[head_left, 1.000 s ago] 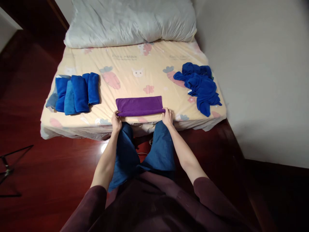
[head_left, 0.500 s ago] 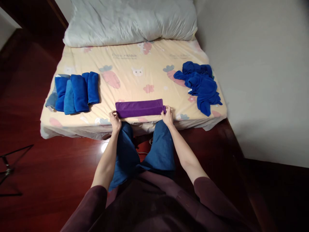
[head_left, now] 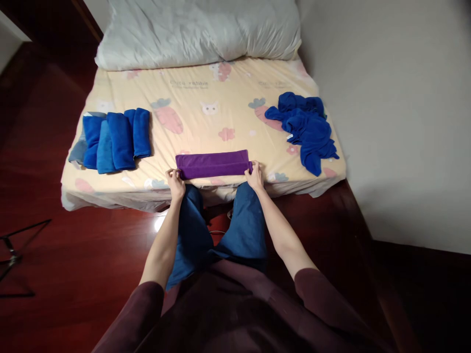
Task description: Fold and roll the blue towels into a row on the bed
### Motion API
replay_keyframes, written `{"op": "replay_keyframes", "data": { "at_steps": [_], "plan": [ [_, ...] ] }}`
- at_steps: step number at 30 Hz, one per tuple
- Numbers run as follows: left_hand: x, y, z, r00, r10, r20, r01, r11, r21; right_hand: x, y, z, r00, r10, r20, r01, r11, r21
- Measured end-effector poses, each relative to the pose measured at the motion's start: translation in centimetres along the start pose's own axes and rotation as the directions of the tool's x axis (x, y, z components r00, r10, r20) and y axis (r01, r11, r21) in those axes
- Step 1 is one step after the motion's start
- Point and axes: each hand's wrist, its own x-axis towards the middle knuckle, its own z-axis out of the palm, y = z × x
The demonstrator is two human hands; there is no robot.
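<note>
By the front edge of the bed, the purple cloth is now doubled along its near side into a narrow strip, left hand and right hand pinching its ends with nearly closed fingers.

Layout, bed surface
Rolled towels left, crumpled towels right, folded cloth between, nearer front edge.

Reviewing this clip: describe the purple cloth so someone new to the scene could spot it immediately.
Find the bed with the pale yellow, carrot-print sheet, then look along its near edge. The purple cloth lies there as a long, narrow strip, between the left hand and the right hand. It alone is purple; the cloths at either side are blue.
</note>
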Motion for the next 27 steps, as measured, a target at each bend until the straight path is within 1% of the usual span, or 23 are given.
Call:
{"op": "replay_keyframes", "data": {
  "at_steps": [7, 12, 17, 19, 21, 24, 26, 27],
  "plan": [
    [0.0, -0.4, 0.3, 0.999, 0.029, -0.016, -0.028, 0.998, 0.051, 0.1, -0.3, 0.0, 0.998, 0.064, 0.010, -0.064, 0.997, -0.034],
    [-0.1, -0.4, 0.2, 0.999, 0.037, -0.023, -0.036, 0.998, 0.053, 0.1, -0.7, -0.1, 0.995, 0.095, 0.019, -0.092, 0.990, -0.109],
    [0.1, -0.2, 0.2, 1.000, 0.020, -0.009, -0.020, 0.998, 0.057, 0.1, -0.9, -0.1, 0.995, 0.096, 0.034, -0.090, 0.986, -0.140],
    [0.1, 0.0, 0.3, 1.000, 0.020, 0.011, -0.021, 0.997, 0.074, 0.0, -1.0, -0.1, 0.999, 0.047, 0.017, -0.043, 0.985, -0.170],
    [0.0, 0.2, 0.2, 0.999, 0.031, 0.041, -0.035, 0.994, 0.106, -0.2, -1.2, -0.1, 0.999, -0.039, -0.023, 0.033, 0.973, -0.227],
    [-0.2, 0.9, 0.0, 0.996, 0.068, 0.060, -0.078, 0.979, 0.190, -0.7, -1.8, -0.4, 0.986, -0.148, -0.074, 0.120, 0.946, -0.302],
    [-0.5, 1.5, -0.2, 0.991, 0.112, 0.074, -0.126, 0.963, 0.238, -1.0, -2.2, -0.8, 0.977, -0.204, -0.067, 0.173, 0.933, -0.314],
    [-0.6, 1.8, -0.3, 0.985, 0.141, 0.098, -0.162, 0.955, 0.247, -1.2, -2.4, -0.9, 0.971, -0.236, -0.048, 0.210, 0.927, -0.309]
  ]
}}
